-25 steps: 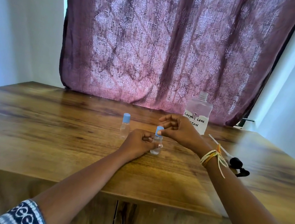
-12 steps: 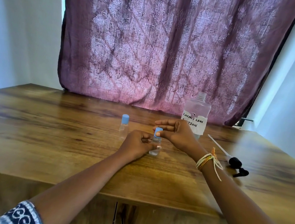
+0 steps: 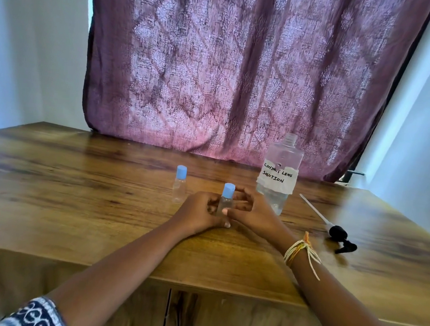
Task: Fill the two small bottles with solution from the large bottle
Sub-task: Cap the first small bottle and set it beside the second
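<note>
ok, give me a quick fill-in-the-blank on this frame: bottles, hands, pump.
1. Both hands hold the small bottle with the ____ cap.
2. The large bottle has a label reading "Contact Lens ____".
3. The black pump lies on the table, to the ____ of the large bottle.
4. The other small bottle stands with its cap ____.

Missing words: blue; Solution; right; on

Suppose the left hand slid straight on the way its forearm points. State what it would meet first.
The left hand already grips the near small bottle; beyond it, probably the large bottle, though depth is unclear.
</note>
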A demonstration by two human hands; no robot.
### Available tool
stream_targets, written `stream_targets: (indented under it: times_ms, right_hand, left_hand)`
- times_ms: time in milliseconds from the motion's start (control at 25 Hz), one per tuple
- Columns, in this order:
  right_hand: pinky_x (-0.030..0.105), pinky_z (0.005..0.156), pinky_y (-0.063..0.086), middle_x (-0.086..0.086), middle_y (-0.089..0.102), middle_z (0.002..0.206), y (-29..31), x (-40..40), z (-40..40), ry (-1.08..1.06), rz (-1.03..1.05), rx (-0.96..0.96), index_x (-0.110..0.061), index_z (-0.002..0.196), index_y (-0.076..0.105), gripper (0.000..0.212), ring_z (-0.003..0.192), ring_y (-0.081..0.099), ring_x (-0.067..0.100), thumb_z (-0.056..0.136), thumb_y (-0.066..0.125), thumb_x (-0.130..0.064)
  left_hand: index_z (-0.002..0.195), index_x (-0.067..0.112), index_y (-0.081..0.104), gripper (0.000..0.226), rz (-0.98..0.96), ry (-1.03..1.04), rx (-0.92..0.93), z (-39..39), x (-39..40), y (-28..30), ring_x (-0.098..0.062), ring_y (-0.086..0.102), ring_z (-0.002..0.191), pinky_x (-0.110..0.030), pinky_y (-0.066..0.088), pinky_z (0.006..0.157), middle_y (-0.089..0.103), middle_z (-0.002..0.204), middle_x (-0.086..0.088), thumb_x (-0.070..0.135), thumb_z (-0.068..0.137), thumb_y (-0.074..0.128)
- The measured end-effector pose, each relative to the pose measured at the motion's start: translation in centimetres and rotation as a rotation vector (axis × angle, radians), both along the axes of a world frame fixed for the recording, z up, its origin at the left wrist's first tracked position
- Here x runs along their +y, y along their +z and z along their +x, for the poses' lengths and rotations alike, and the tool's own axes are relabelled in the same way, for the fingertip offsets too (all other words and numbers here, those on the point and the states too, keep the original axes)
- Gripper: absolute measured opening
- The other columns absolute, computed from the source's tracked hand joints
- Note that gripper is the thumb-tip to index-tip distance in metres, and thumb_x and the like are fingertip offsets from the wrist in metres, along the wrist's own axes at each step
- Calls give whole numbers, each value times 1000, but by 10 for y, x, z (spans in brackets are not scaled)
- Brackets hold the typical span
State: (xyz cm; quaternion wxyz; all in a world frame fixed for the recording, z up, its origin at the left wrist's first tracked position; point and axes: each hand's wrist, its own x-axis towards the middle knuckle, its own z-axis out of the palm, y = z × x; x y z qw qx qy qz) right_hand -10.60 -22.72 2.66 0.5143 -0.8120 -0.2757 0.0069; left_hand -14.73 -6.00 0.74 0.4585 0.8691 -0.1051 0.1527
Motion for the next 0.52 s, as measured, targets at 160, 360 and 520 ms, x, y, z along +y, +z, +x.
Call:
stream_targets:
  times_ms: [160,360,520]
  right_hand:
    - [26,75,56,-1,72,95,-6,6,2,-109,-103,-81,-16,111,64,38,83,71,11,77,79,-21]
    - [9,62,48,-7,72,82,-6,18,22,-136,-131,-114,-18,100,65,23,70,67,-4,79,74,-16]
    - [26,74,53,11,71,91,0,31,48,-210,-162,-145,-9,108,63,30,81,68,17,80,72,-12]
  left_hand:
    - [113,15,70,51,73,53,35,2,-1,-1,-13,66,97,-30,54,85,72,105,1,25,66,87]
    - [105,9,69,42,180,163,-6,5,3,-5,-18,62,94,-33,52,82,67,104,-5,33,72,82]
    - [114,10,67,43,250,173,-30,8,5,-9,-16,58,103,-27,48,86,62,115,-4,33,79,76]
